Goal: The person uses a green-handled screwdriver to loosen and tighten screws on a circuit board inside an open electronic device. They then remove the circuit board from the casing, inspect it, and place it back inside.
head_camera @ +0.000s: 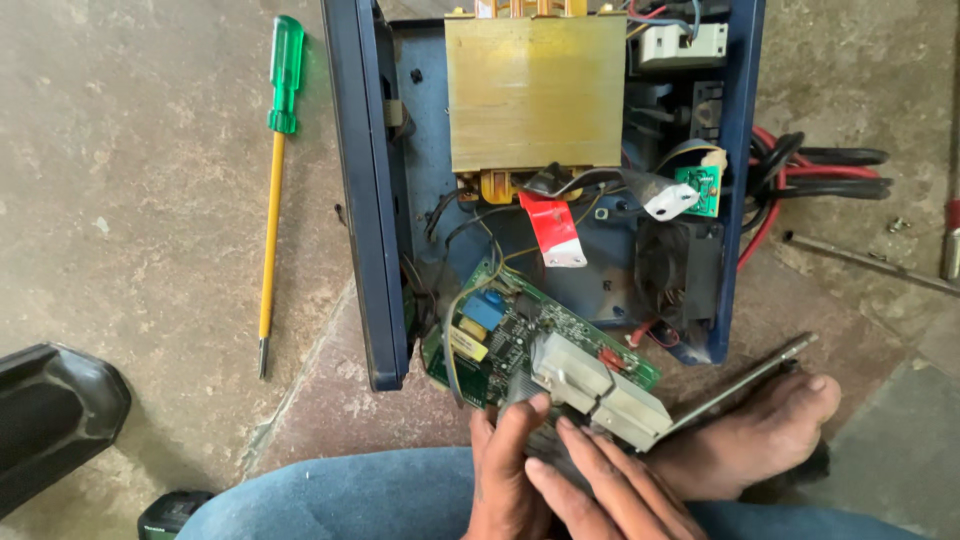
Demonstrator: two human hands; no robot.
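A green circuit board (505,335) with a blue part, a yellow part and pale grey heat-sink blocks (600,390) tilts out of the front of an open blue metal case (365,200). My left hand (505,470) grips the board's near edge, fingertips on the grey blocks. My right hand (610,490) lies beside it, fingers flat against the board's near edge under the blocks. A large brass-coloured transformer (535,90) fills the case's upper part. Wires run from it down to the board.
A screwdriver (272,190) with a green handle and yellow shaft lies on the concrete floor, left of the case. Red and black cables (820,175) trail out on the right. A bare foot (760,430) rests on a thin metal rod (745,380). A black object (50,415) sits lower left.
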